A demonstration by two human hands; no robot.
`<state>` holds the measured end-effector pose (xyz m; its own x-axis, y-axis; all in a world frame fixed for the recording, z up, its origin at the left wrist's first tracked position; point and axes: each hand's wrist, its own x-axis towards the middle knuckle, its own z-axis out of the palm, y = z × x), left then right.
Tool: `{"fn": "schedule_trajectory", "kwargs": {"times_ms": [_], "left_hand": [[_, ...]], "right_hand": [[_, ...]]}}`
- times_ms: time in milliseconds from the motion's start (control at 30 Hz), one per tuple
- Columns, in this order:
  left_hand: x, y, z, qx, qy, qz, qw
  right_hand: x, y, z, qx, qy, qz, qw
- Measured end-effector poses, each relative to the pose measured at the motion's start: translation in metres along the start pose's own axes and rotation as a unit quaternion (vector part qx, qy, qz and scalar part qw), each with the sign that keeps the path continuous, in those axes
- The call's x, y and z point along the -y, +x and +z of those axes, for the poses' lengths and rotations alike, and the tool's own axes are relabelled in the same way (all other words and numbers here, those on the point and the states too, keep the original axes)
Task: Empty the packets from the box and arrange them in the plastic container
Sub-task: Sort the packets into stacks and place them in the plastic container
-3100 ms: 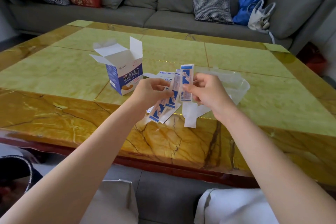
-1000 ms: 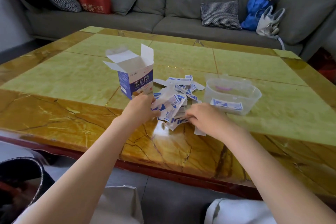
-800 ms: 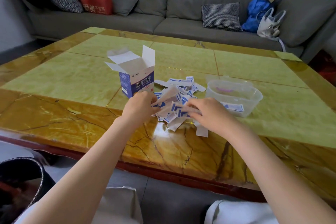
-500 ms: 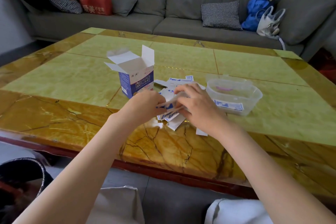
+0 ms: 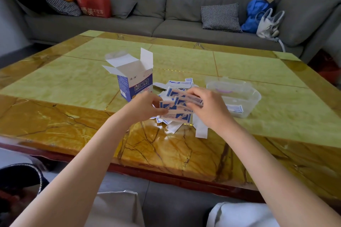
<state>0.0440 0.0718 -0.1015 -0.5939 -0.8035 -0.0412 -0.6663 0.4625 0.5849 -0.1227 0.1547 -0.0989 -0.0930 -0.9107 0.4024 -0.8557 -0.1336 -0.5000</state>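
Observation:
A blue and white box stands upright on the table with its top flaps open. A heap of blue and white packets lies just right of it. My left hand and my right hand together grip a small bundle of packets lifted over the heap, one hand at each end. The clear plastic container sits to the right, with one packet lying inside it.
The yellow-green marble table has a red front edge close to my knees. A grey sofa with cushions, a red bag and a blue bag runs along the far side.
Both hands went down to the heap, gathered packets together and now hold a bundle raised over it. One packet that was in my hands three seconds ago lies in the container.

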Motion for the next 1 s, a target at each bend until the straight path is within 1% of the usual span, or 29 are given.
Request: {"fn": "schedule_trajectory", "kwargs": {"times_ms": [67, 200, 267, 333, 367, 400, 433, 500, 533, 567, 633, 667, 700, 767, 867, 933, 1000], "left_hand": [[-0.001, -0.001, -0.001, -0.002, -0.034, 0.006, 0.999], [-0.007, -0.004, -0.002, -0.019, -0.061, 0.019, 0.998], [-0.006, -0.003, -0.002, -0.04, -0.073, 0.017, 0.996], [-0.001, -0.002, -0.004, -0.064, -0.096, 0.004, 0.993], [0.002, -0.002, -0.005, -0.081, -0.115, -0.006, 0.99], [0.004, 0.0, -0.006, -0.101, -0.133, -0.016, 0.986], [0.005, 0.001, -0.007, -0.125, -0.149, -0.024, 0.981], [0.004, 0.002, -0.007, -0.186, -0.172, -0.03, 0.967], [0.001, 0.002, -0.006, -0.223, -0.162, -0.021, 0.961], [-0.002, 0.0, -0.005, -0.257, -0.134, 0.0, 0.957], [-0.007, -0.003, 0.0, -0.302, -0.038, 0.09, 0.948], [-0.007, -0.004, 0.002, -0.31, 0.018, 0.144, 0.94], [-0.008, -0.004, 0.005, -0.313, 0.071, 0.189, 0.928], [-0.01, -0.006, 0.009, -0.312, 0.142, 0.244, 0.907], [-0.011, -0.006, 0.013, -0.294, 0.172, 0.296, 0.892], [-0.011, -0.005, 0.017, -0.274, 0.167, 0.313, 0.894], [-0.012, -0.004, 0.019, -0.256, 0.153, 0.316, 0.901]], "right_hand": [[0.002, -0.001, 0.0, 0.035, 0.013, 0.002, 0.999], [0.003, -0.003, 0.001, 0.11, 0.006, 0.027, 0.994], [0.002, -0.003, 0.002, 0.092, -0.009, 0.033, 0.995], [0.0, -0.001, 0.001, 0.043, -0.009, 0.055, 0.998], [0.0, 0.0, 0.0, 0.022, 0.014, 0.08, 0.996], [0.0, 0.002, -0.001, 0.005, 0.066, 0.113, 0.991], [-0.001, 0.003, -0.002, -0.009, 0.137, 0.149, 0.979], [0.0, 0.005, -0.002, -0.016, 0.281, 0.224, 0.933], [0.001, 0.005, -0.001, -0.007, 0.356, 0.259, 0.898], [0.003, 0.004, -0.001, 0.006, 0.433, 0.286, 0.855], [0.008, 0.003, -0.002, 0.032, 0.56, 0.31, 0.768], [0.009, 0.003, -0.003, 0.045, 0.599, 0.312, 0.736], [0.009, 0.003, -0.005, 0.054, 0.626, 0.312, 0.712], [0.009, 0.004, -0.007, 0.067, 0.655, 0.319, 0.682], [0.007, 0.005, -0.006, 0.064, 0.676, 0.338, 0.651], [0.005, 0.006, -0.005, 0.048, 0.672, 0.342, 0.655], [0.003, 0.007, -0.004, 0.022, 0.652, 0.339, 0.678]]}}
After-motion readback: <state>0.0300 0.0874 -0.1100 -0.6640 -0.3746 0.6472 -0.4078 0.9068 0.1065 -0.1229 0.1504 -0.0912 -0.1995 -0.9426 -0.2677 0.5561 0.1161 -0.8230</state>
